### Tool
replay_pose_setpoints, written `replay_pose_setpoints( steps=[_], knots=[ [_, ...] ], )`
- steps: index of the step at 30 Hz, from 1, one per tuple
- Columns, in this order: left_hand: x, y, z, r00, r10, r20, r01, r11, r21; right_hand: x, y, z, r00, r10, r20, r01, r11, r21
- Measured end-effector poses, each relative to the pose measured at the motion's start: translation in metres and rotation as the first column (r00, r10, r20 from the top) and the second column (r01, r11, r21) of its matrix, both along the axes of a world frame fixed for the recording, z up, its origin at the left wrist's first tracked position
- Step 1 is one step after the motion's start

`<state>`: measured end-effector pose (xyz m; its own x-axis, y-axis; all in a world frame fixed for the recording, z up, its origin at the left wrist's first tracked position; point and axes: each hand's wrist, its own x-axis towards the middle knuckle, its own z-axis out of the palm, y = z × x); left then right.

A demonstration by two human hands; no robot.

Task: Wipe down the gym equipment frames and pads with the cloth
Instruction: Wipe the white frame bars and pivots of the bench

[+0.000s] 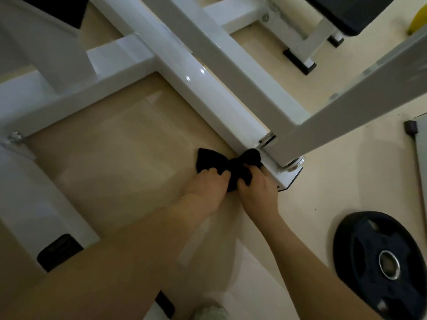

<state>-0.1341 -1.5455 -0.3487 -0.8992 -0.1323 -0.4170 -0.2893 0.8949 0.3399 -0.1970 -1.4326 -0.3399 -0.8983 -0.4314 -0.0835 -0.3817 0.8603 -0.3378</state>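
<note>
The left hand [205,188] is pinching the loose half of the black cloth [219,161], and the right hand [258,188] is clutching the bunched half. That bunched half is pressing against the near end of the white floor rail [208,88]. The loose half is lying on the floor [115,146] just beside that rail end.

With the cloth wadded like this, I'd say only a small knob of it is meeting the paint. The rail's side face is likely getting missed, and the trailing half is picking up floor grit that could smear back onto the rail.

Right at the rail end, the slanted post [346,95] is joining on, with a bolt [294,165] and plate edges. The cloth could be snagging there, or the right knuckles scraping.

The weight plate [379,262], lying on the floor well off from the rail end, looks like something to trip on when stepping back. The black pad [355,12] beyond the rail's far end is waiting its turn.
</note>
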Motion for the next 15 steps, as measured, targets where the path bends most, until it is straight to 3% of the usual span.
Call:
replay_pose_setpoints(
  steps=[3,5,9,11,14,15],
  knots=[
    [0.002,-0.026,0.005,0.992,0.124,0.010,-0.124,0.992,-0.006,-0.009,-0.016,0.005,0.984,0.170,-0.042,-0.166,0.982,0.085],
    [0.000,-0.046,0.016,0.970,0.235,-0.066,-0.233,0.972,0.040,-0.009,-0.007,0.010,0.962,0.206,-0.182,-0.188,0.976,0.111],
    [-0.017,-0.036,0.042,0.894,0.344,-0.289,-0.253,0.917,0.308,-0.008,0.034,0.024,0.891,0.167,-0.423,-0.138,0.986,0.098],
    [-0.022,-0.022,0.050,0.816,0.499,-0.290,-0.325,0.812,0.485,-0.006,0.034,0.027,0.856,0.243,-0.456,-0.209,0.970,0.124],
    [-0.015,-0.024,0.057,0.631,0.763,-0.139,-0.438,0.498,0.749,-0.003,0.007,0.039,0.816,0.294,-0.498,-0.344,0.939,-0.008],
    [-0.009,-0.030,0.058,0.613,0.781,-0.121,-0.440,0.464,0.769,-0.003,-0.007,0.046,0.804,0.299,-0.514,-0.372,0.927,-0.043]
  ],
)
